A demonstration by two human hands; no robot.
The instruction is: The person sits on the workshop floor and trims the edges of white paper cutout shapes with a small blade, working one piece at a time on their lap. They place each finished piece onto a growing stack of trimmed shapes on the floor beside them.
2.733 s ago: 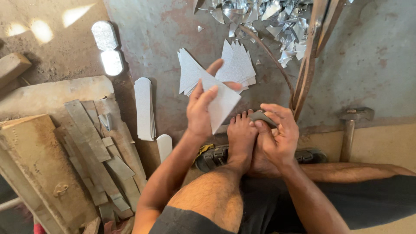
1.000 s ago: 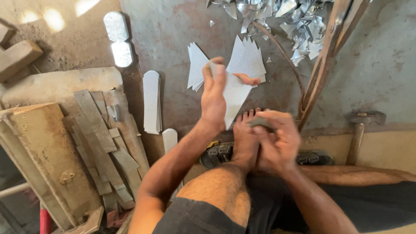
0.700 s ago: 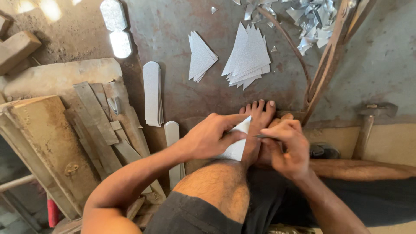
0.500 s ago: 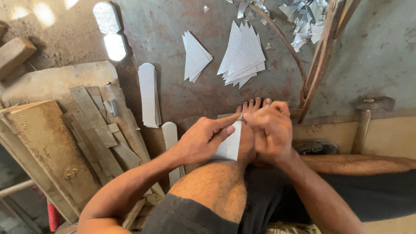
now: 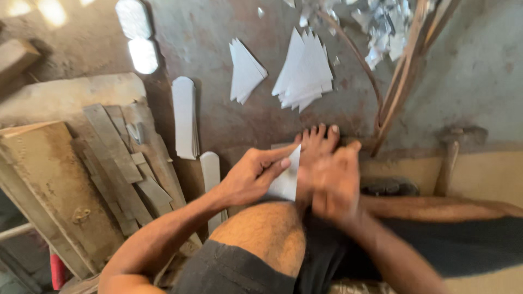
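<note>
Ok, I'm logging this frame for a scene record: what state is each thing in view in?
left hand: pinching the white sheet
white sheet: held against the foot
right hand: blurred, at the foot; grip unclear
foot: bare, toes spread on the floor
triangle pile: fanned flat on the floor
smaller pile: flat, apart from it
hammer: lying untouched
scraps: heaped

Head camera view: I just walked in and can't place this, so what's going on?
A person sits on the floor. Their left hand pinches a pale triangular sheet piece against their bare foot, while the blurred right hand is right beside it. Two stacks of pale triangular cut pieces lie ahead, and a wooden-handled hammer rests at the right.
</note>
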